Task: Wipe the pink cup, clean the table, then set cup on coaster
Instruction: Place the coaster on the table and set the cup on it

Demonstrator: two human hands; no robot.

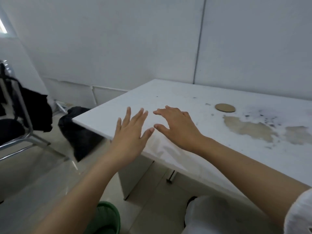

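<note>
As things stood: pink cup out of view.
Left hand (130, 137): fingers spread, empty, over table (168, 92) edge.
Right hand (177, 127): splayed, held nothing.
Coaster (224, 107): lay bare beside brown stains (248, 130), presumably awaiting cup.

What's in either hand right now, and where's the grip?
Nothing is held. The left hand and right hand are both open, fingers spread, near the edge of the white table, so there is no grip.
</note>
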